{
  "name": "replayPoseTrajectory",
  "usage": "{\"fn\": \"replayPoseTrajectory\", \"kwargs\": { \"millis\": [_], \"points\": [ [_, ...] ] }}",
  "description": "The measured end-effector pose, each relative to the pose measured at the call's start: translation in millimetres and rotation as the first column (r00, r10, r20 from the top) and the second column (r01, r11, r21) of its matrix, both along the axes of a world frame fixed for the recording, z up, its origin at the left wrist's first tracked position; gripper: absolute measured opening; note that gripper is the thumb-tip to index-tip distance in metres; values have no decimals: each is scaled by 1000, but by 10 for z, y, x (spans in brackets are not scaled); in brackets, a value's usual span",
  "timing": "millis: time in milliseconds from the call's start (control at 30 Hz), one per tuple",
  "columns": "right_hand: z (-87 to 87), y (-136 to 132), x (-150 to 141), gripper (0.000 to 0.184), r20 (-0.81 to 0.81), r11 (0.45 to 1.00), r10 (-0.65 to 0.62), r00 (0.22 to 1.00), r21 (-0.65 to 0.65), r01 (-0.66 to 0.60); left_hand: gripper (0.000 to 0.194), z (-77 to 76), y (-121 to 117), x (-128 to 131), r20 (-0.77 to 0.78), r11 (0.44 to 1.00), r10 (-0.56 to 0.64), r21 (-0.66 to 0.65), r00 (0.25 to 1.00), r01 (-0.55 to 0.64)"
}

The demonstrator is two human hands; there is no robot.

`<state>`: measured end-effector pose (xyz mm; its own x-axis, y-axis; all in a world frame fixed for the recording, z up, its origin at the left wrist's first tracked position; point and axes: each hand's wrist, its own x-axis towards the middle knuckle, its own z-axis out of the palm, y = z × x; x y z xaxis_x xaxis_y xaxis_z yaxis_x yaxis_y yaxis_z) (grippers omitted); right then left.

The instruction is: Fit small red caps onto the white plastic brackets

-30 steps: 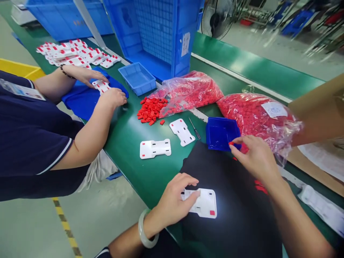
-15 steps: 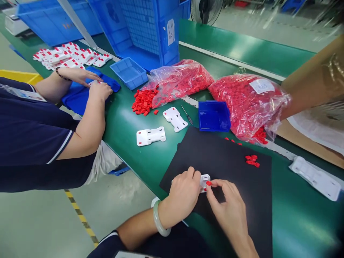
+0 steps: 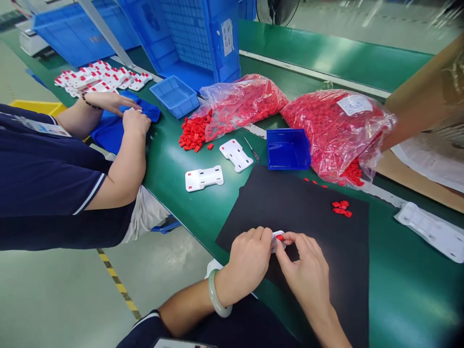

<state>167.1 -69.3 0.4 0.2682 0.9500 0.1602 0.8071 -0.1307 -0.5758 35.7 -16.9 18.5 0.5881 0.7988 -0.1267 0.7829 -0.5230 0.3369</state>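
Note:
My left hand (image 3: 250, 258) is closed over a white plastic plate (image 3: 278, 240) on the black mat (image 3: 308, 217), and most of the plate is hidden under it. My right hand (image 3: 302, 270) pinches a small red piece (image 3: 280, 237) against the plate's corner. A few loose red pieces (image 3: 340, 208) lie on the mat to the right. Two more white plates (image 3: 203, 178) (image 3: 236, 154) lie on the green table beyond the mat.
A dark blue tray (image 3: 288, 149) and two plastic bags of red pieces (image 3: 337, 133) (image 3: 242, 104) sit behind the mat, with a small screwdriver (image 3: 251, 149). A co-worker at the left (image 3: 54, 169) handles plates on a blue cloth. Blue crates (image 3: 195, 38) stand at the back.
My right hand came back from the dark blue tray with a red piece and met the left hand at the white plate. The view shifted, so the mat now shows more fully.

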Motion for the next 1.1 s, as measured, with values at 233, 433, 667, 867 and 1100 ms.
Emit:
{"fn": "replayPoseTrajectory", "kwargs": {
  "millis": [233,433,667,867,1100],
  "points": [
    [121,19,42,11,-40,989,-42,998,-146,35,12,-1,-25,28,-14,999,-10,34,1000,10],
    [129,61,239,9,-145,969,140,979,-182,-166,10,-26,-21,-8,24,996,-39,83,999,37],
    [155,86,320,11,101,932,361,927,-60,-357,18,-51,-38,-19,103,996,2,88,995,-11],
    [186,115,373,14,122,869,493,861,-116,-481,26,-104,-40,-30,136,994,26,103,990,-41],
    [92,83,390,7,-84,932,333,939,-119,-341,25,-133,-46,-40,178,986,19,161,984,-48]
  ]
}}
